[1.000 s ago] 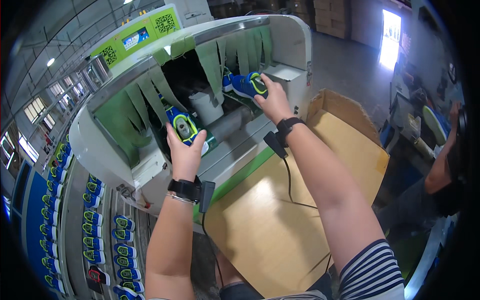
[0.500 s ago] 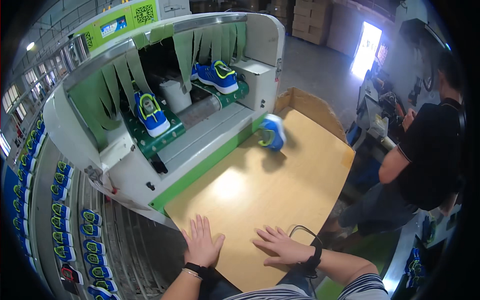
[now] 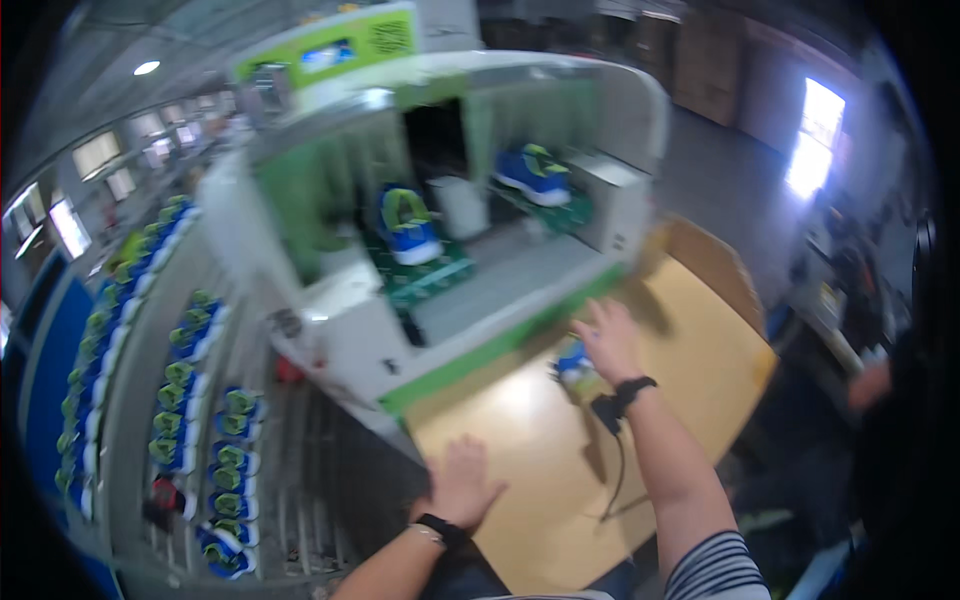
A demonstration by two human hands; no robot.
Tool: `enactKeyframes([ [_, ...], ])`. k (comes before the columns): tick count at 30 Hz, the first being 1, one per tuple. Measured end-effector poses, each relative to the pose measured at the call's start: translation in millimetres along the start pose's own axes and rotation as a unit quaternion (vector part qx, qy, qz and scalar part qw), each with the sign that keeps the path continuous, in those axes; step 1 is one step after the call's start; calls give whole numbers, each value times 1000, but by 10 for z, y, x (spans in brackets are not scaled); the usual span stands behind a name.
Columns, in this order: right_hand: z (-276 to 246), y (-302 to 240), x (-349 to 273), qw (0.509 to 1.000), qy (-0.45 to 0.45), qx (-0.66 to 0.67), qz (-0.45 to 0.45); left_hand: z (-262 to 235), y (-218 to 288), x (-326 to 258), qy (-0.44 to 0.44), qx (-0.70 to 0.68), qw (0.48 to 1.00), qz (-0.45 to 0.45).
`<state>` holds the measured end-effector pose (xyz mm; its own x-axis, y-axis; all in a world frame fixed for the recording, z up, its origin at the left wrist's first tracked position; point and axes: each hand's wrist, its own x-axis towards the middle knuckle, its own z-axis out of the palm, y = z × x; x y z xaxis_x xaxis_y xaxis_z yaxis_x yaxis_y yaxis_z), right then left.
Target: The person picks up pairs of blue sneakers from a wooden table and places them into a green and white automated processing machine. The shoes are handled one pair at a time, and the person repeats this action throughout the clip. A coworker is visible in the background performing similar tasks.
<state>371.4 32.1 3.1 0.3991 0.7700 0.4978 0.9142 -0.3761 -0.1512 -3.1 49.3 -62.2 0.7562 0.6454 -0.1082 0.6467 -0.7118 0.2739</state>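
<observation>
A blue sports shoe with lime trim point(image 3: 574, 364) lies on the light wooden tabletop point(image 3: 520, 540), close to the green-edged front of the machine. My right hand point(image 3: 612, 345) is stretched out over the shoe's right side, fingers apart, and covers part of it. Blur hides whether they touch. Resting on the board at the near left, my left hand point(image 3: 462, 484) is open and flat with nothing in it. Inside the machine mouth, a blue shoe point(image 3: 408, 225) sits on the left green belt point(image 3: 430, 282) and another shoe point(image 3: 534, 174) on the right one.
The white machine point(image 3: 350, 345) has hanging green strips at its opening. To the left, a rack point(image 3: 300, 470) carries rows of blue shoes point(image 3: 175, 420). Cardboard point(image 3: 715, 262) edges the board's far right. A co-worker's arm point(image 3: 870, 384) shows at the right.
My right hand has left the near edge and reached forward to the shoe. The loose shoe has come nearer to me. My view has swung left; the left hand stays on the board.
</observation>
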Motion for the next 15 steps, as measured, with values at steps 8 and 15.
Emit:
enactKeyframes([
  [8,438,523,-709,956,18,142,256,-41,55,26,-30,56,998,-10],
  [15,203,108,-907,810,-22,499,308,45,52,-3,-17,21,999,-17],
])
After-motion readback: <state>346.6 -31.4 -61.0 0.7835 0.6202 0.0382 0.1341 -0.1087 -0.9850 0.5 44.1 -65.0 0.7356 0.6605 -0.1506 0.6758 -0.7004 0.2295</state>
